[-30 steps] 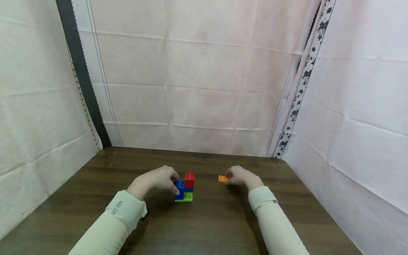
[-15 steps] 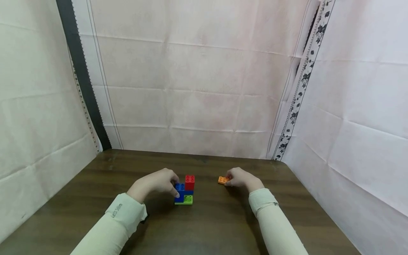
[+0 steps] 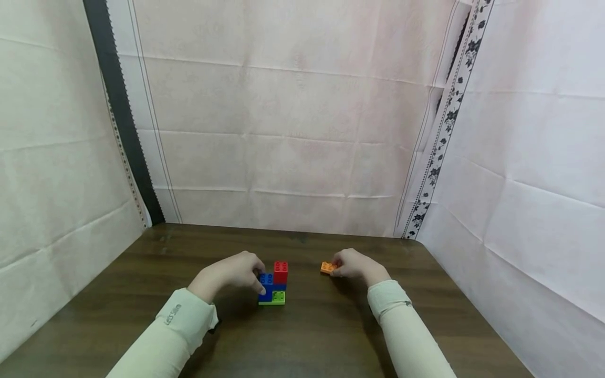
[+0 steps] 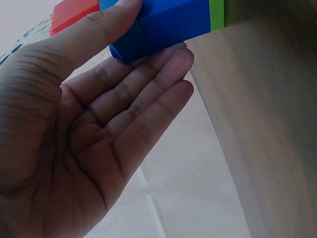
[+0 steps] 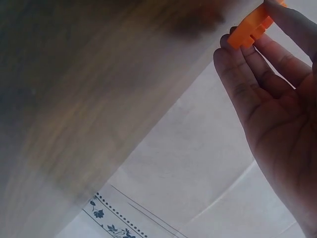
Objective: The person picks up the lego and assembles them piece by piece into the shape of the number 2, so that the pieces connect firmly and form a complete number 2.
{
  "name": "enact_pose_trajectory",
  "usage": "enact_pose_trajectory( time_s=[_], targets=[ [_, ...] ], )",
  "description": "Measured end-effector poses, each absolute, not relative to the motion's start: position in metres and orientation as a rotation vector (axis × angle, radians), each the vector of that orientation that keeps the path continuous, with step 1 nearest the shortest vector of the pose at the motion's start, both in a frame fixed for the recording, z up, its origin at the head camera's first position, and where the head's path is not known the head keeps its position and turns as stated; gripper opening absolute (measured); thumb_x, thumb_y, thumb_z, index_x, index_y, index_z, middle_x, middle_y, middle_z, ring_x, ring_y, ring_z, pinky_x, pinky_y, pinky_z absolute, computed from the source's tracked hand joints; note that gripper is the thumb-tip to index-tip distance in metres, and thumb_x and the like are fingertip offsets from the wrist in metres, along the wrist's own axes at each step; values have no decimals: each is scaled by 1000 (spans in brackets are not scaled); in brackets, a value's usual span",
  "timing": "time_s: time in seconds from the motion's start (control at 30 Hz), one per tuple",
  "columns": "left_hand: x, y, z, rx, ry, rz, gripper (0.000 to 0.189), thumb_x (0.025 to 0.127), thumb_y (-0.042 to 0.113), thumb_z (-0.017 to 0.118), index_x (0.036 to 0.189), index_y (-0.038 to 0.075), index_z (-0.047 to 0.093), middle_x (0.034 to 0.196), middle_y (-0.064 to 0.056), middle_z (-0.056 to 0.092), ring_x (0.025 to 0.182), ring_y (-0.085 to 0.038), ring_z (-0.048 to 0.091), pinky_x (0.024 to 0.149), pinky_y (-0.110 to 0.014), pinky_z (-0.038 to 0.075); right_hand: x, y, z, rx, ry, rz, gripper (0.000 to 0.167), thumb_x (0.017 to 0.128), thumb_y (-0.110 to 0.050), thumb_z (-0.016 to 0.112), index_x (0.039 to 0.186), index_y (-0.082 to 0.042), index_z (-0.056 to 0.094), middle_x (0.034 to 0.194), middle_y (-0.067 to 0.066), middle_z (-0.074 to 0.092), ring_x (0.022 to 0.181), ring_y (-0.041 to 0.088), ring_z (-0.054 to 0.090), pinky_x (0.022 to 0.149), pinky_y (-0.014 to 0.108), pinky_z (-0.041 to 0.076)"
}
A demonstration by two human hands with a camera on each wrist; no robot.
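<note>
On the table stands a small stack of toy building bricks, with a thin green plate [image 3: 278, 297] at the bottom, blue bricks [image 3: 267, 280] above it and a red brick [image 3: 281, 272] on top at the right. My left hand [image 3: 235, 273] pinches the blue part from its left side; in the left wrist view the thumb lies over the blue brick [image 4: 176, 20] with fingers behind it. To the right, my right hand [image 3: 355, 265] pinches a flat orange brick [image 3: 326, 268] by its right end. The right wrist view shows this orange brick [image 5: 250, 27] between thumb and fingertips, studs visible.
The brown wooden table [image 3: 302, 341] spreads under both hands. Pale cloth [image 3: 283, 131] hangs behind it and along both sides, with a dark strip [image 3: 124, 105] at the back left corner and a floral border [image 3: 441, 142] at the back right.
The right hand has shifted slightly left with the orange brick, which has turned a little. The left hand keeps its grip on the stack. The head view has tilted slightly.
</note>
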State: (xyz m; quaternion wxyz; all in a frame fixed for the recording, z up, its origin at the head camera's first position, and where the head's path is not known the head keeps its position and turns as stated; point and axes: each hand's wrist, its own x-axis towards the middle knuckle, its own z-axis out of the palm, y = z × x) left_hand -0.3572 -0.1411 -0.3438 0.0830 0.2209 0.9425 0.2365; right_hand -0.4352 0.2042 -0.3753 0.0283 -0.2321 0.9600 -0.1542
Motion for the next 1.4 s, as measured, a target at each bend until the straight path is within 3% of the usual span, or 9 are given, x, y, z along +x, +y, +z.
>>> enact_pose_trajectory(
  time_s=[0.83,1.17,1.4],
  targets=[
    [-360,-142,-345,657,2820,697,45,78,28,88,115,8,72,105,-2,70,94,-19,67,90,-51,54,-436,201,-376,-666,2941,-527,18,91,-21,76,106,-11,73,95,-4,67,84,11,58,79,35,52],
    [-358,-142,-345,664,2821,696,45,78,28,88,115,7,72,105,-2,70,94,-19,67,90,-51,54,-434,197,-371,-778,2947,-505,11,91,-21,76,99,-13,73,86,-6,65,77,12,55,72,33,49],
    [-358,-142,-344,656,2820,699,47,78,29,88,117,7,72,108,-3,70,95,-19,67,90,-51,54,-428,187,-358,-886,2934,-504,14,93,-21,73,105,-13,74,89,-9,67,78,10,57,73,31,50]
  ],
)
